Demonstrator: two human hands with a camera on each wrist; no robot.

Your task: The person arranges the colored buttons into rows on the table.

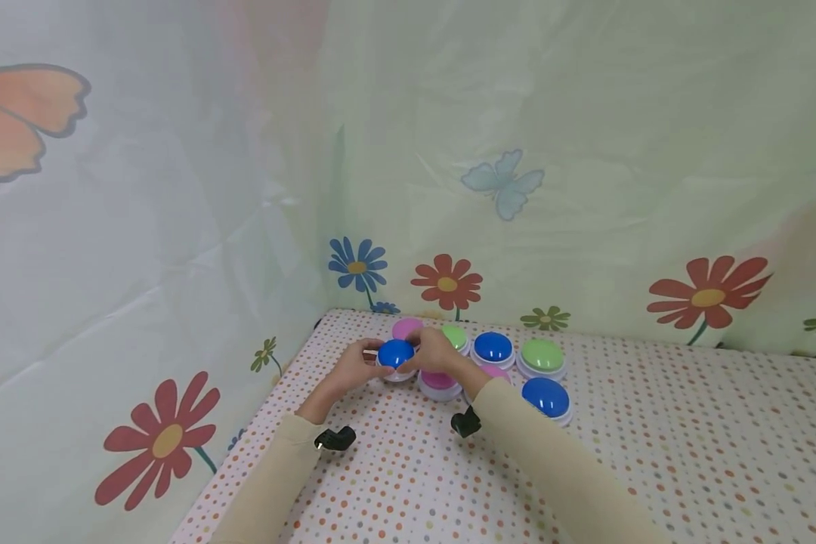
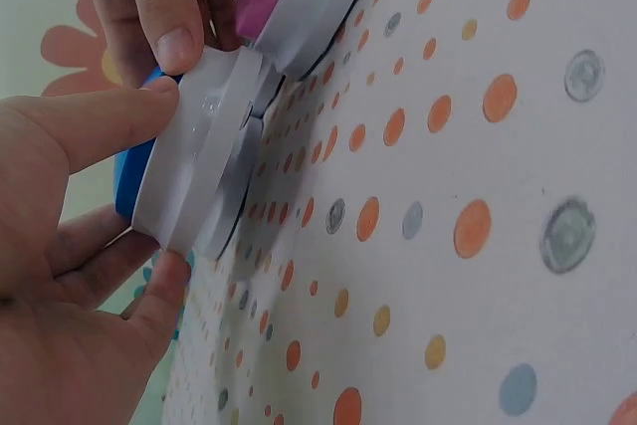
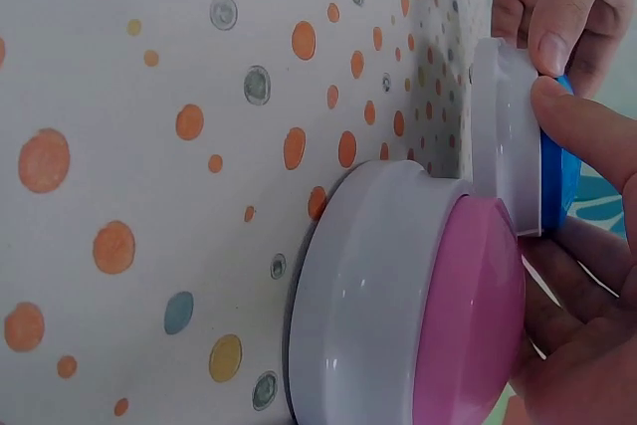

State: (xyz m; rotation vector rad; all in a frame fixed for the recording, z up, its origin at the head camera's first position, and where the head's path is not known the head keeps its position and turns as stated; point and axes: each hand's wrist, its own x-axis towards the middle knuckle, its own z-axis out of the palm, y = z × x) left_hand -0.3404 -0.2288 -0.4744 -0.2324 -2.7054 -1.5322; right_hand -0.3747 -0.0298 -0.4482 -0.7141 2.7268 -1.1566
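A round push button with a blue dome point(image 1: 396, 353) and white base is between the two hands at the left end of a cluster. My left hand point(image 1: 355, 368) grips its left side, with thumb on the near edge and fingers around the base point(image 2: 204, 136). From the other side my right hand point(image 1: 437, 352) pinches it, thumb close to the left thumb. I cannot tell whether the base touches the table. Directly right of it sits a pink button point(image 1: 440, 381), large in the right wrist view, partly beneath the right hand. Another pink button point(image 1: 408, 327) stands behind.
More buttons stand to the right: green ones point(image 1: 454, 336) point(image 1: 542, 355), blue ones point(image 1: 493, 347) point(image 1: 546, 398) and a pink one point(image 1: 496, 372) partly hidden by the right forearm. A dotted cloth point(image 1: 394, 483) covers the table. Flowered curtains point(image 1: 585, 189) hang behind and at left.
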